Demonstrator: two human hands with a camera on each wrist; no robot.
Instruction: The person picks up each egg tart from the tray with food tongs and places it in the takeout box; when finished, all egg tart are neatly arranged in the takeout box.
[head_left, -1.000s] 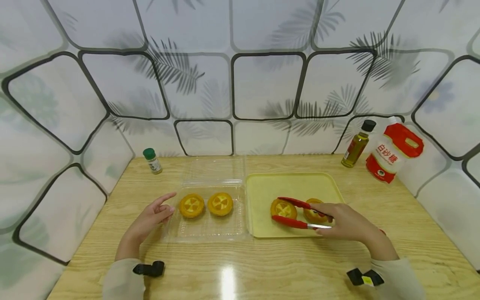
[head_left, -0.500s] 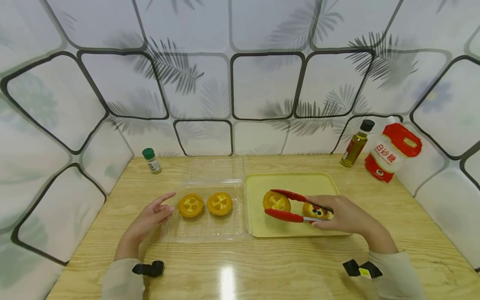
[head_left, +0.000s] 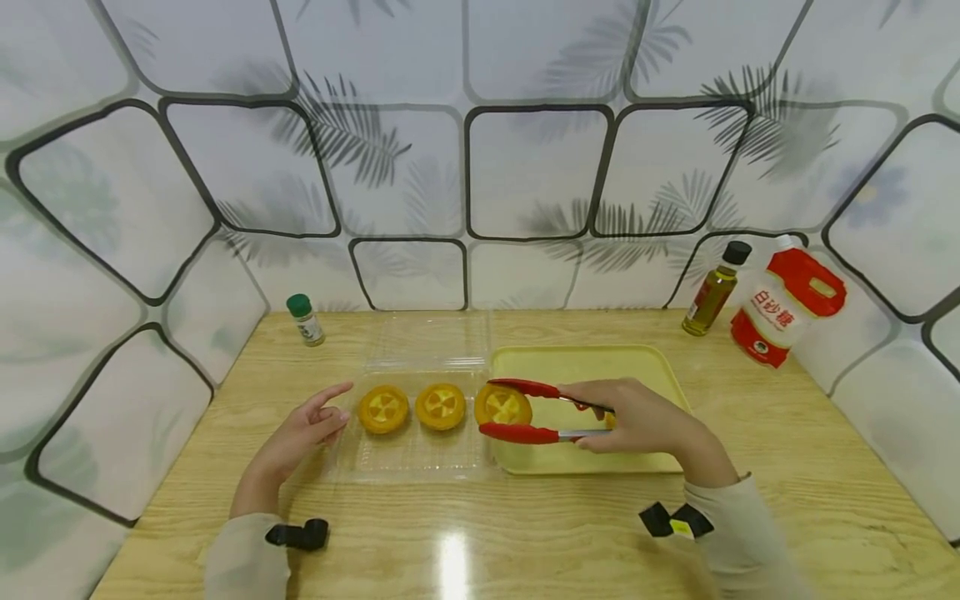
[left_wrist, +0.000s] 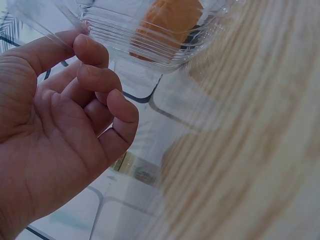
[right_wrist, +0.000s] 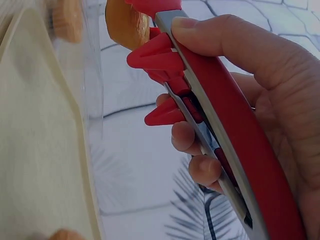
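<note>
In the head view my right hand (head_left: pixel 637 421) grips red-tipped tongs (head_left: pixel 521 433), which clasp an egg tart (head_left: pixel 502 406) between their red ends. This tart overlaps the seam between the yellow tray (head_left: pixel 585 362) and the clear plastic box (head_left: pixel 420 462). The right wrist view has the same tart (right_wrist: pixel 125 25) raised in the tongs (right_wrist: pixel 235 115). Inside the box sit two more tarts (head_left: pixel 383 409), side by side. My left hand (head_left: pixel 303 433) lies at the box's left edge, index finger extended towards it and the other fingers loosely bent.
Mostly hidden behind my right hand, another pastry (head_left: pixel 611 419) lies on the tray. The box's lid (head_left: pixel 427 340) is folded back towards the wall. At the back stand a green-capped shaker (head_left: pixel 305 320), an oil bottle (head_left: pixel 716 289) and a red-and-white sugar bag (head_left: pixel 787 300).
My right hand has carried the tart in the tongs leftward, from above the tray to the box's right edge. The left hand has stayed still.
</note>
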